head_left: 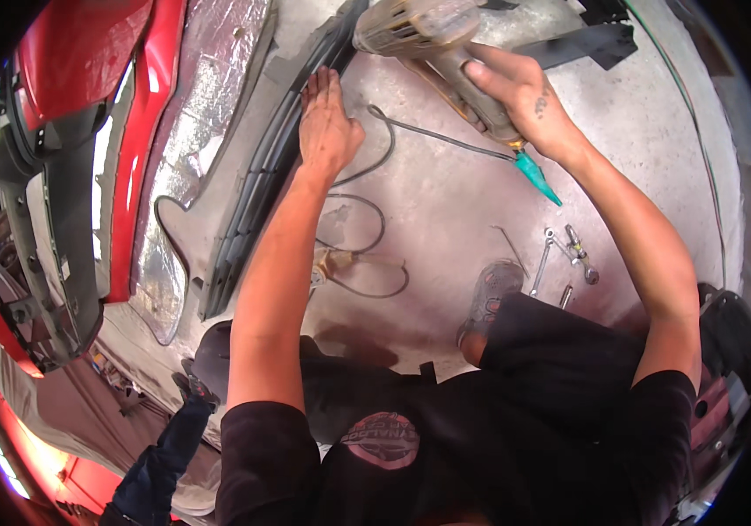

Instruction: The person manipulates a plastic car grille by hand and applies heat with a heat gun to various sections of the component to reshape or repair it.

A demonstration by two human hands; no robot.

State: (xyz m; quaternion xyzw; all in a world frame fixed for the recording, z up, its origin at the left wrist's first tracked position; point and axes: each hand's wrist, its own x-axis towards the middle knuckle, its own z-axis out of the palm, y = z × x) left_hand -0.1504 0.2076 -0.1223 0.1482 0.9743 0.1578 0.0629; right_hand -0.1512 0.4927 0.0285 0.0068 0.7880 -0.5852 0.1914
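My left hand [327,127] lies flat on a long dark slatted grille [257,180], fingers stretched out toward its far end. In my right hand [529,96] is a worn, yellow-grey heat gun [428,31], gripped by its handle. Its vented end points left, above and to the right of the grille; its top edge runs out of view. A dark cord [446,140] runs from near the handle's base and loops across the floor. Just below the handle shows a pointed teal piece [538,180]; whether it is joined to the tool I cannot tell.
Left of the grille are a silvery foil-faced panel [196,114] and a red-and-black car body part [143,131]. Wrenches [544,259] and small tools lie near my shoe [491,298]. A yellowish tool [333,263] sits between my arms. Another person's leg [161,451] shows lower left.
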